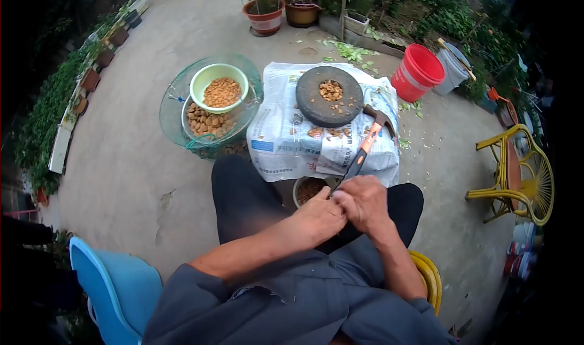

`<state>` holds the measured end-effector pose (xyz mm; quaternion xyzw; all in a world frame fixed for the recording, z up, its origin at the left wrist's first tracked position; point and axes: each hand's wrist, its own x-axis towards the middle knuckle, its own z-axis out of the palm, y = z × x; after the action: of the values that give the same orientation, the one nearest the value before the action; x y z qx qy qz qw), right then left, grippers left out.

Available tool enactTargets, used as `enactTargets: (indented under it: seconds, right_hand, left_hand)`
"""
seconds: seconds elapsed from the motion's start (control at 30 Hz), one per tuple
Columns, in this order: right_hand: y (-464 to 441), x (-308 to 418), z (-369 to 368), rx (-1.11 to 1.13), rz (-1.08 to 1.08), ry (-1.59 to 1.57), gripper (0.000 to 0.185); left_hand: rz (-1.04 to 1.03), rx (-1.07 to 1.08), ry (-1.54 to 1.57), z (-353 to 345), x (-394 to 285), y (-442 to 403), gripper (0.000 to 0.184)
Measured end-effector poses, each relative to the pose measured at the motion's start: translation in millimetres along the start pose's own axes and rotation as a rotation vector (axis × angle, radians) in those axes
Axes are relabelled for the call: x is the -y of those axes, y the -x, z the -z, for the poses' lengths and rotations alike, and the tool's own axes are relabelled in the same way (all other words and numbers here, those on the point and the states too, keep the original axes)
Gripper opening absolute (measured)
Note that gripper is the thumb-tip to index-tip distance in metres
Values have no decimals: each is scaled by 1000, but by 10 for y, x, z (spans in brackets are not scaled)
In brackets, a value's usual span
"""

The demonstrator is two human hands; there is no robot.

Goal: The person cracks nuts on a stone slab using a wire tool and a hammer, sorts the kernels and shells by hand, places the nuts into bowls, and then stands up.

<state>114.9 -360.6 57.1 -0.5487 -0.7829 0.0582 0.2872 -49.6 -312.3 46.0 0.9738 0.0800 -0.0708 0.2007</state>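
Both left hand [322, 217] and right hand [364, 203] curl together near the bowl [295, 193]; what they grasp I cannot tell. Hammer [367, 141] lies beside the black ring [309, 97], handle end at right hand; I'd work directly over the bowl

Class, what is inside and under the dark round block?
Broken brown shell pieces lie inside the dark round block; newspaper lies beneath. The hollow's bottom and the newspaper's support are covered.
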Motion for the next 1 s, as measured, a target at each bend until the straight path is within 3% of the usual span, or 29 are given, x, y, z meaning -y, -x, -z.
enactTargets:
  seconds: [0.03,0.07,0.13,0.17,0.27,0.3,0.33,0.37,0.4,0.43,0.5,0.6,0.63,0.8,0.9,1.0]
  right_hand:
    - [-25,89,7,-39,-182,39,22]
    - [-118,226,23,-85,-85,73,23]
    - [-172,633,-194,-82,47,98,30]
    - [-152,728,-430,-128,29,-167,37]
    - [-216,721,-356,-25,100,-186,33]
    - [-233,502,-364,-32,137,-223,31]
    - [-174,215,-486,-192,172,3,29]
    - [-228,48,-325,-113,120,77,19]
    - [-95,-250,-421,-95,-136,134,15]
    - [-94,-330,-333,-165,-240,123,13]
    - [-149,-244,-183,-345,-267,74,17]
    - [-225,221,16,-372,-272,-53,22]
    - [-239,289,17,-388,-143,-13,23]
    - [-179,663,-229,-299,-65,-51,38]
    - [-108,793,-273,-278,49,-103,40]
    - [-97,735,-124,-192,32,-187,36]
  left_hand:
    - [-25,-189,-11,-176,84,-1,38]
    - [-51,-378,-26,-508,209,-59,40]
    - [98,-442,-188,-289,179,-70,46]
    - [177,-465,-264,-181,168,-77,49]
    - [272,-456,-180,-313,333,-145,48]
    - [253,-272,-134,-148,307,-62,49]
    - [236,-81,-80,18,277,22,49]
    - [225,102,-24,183,247,106,49]
    - [208,-161,-110,86,197,154,48]
    - [192,-420,-198,39,146,209,48]
    - [228,-483,-176,112,98,228,46]
    - [290,-440,-268,52,167,207,45]
    - [310,-429,-291,32,187,193,46]
    - [313,-415,-346,-25,286,190,49]
    - [385,-366,-406,4,305,191,47]
    - [431,-385,-388,30,329,180,47]
